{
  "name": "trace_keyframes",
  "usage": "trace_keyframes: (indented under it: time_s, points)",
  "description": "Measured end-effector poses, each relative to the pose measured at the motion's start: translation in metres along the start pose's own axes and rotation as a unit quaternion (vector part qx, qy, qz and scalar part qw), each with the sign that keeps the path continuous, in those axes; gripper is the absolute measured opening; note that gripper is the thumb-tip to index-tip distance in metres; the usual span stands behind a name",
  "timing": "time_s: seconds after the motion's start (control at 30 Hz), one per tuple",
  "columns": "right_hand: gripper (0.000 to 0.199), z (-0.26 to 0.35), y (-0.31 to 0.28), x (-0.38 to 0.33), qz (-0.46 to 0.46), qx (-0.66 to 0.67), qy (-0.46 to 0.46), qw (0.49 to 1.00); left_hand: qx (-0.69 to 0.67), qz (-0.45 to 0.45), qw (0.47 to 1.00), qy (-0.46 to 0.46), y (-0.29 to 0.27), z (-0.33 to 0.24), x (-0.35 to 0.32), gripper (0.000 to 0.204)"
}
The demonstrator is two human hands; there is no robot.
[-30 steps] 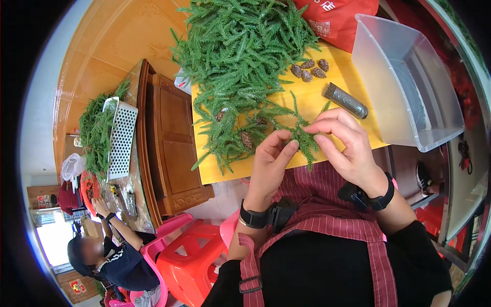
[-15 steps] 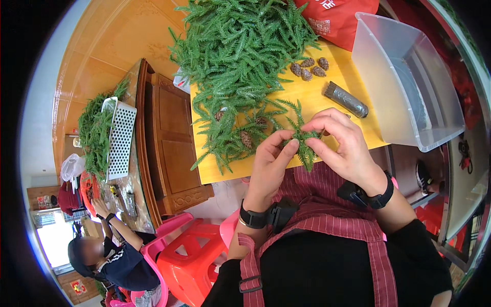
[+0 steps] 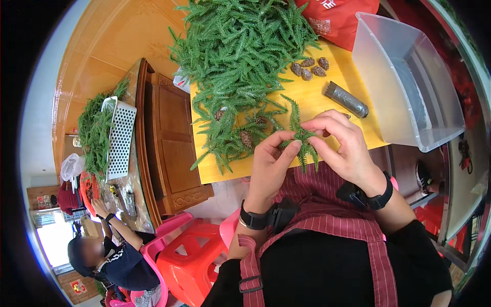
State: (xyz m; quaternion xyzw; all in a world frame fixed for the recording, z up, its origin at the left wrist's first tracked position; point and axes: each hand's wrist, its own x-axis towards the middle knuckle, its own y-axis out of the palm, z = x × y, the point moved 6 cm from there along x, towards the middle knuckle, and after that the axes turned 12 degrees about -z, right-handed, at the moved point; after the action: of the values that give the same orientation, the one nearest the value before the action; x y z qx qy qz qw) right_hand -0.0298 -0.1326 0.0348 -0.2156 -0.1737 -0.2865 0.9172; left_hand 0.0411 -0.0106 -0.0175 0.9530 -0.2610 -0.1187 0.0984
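Between my hands, over the near edge of the yellow table (image 3: 220, 173), is a small green artificial pine sprig (image 3: 295, 115) with several fronds spread out. My left hand (image 3: 273, 156) pinches it from the left with thumb and forefinger. From the right, my right hand (image 3: 340, 139) grips its middle with thumb and bent fingers. Left of my hands lie finished-looking green sprigs with brown pine cones (image 3: 246, 138) among them. Behind these rises a big heap of green artificial pine branches (image 3: 240, 51).
Several loose pine cones (image 3: 307, 74) and a bundle of dark wire-like sticks (image 3: 347, 100) lie right of the heap. A clear plastic bin (image 3: 409, 87) and red bag (image 3: 332, 23) stand beyond. Leftward are a red stool (image 3: 186, 266) and a co-worker (image 3: 120, 261) at another table with a white basket (image 3: 121, 140).
The sprig has turned a little between my fingers, its upper frond now pointing more upright. Both hands stay in nearly the same place.
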Motion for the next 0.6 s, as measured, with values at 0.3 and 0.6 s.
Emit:
trace_keyframes:
  time_s: [0.3, 0.6]
  points:
    - [0.02, -0.011, -0.012, 0.002, -0.005, 0.021, 0.055, 0.998, 0.061, -0.021, 0.997, 0.047, -0.003, -0.005, 0.0, 0.017]
    - [0.02, -0.063, -0.041, -0.011, 0.035, -0.278, 0.033, 0.959, 0.013, -0.031, 0.999, 0.023, -0.009, -0.006, 0.004, 0.018]
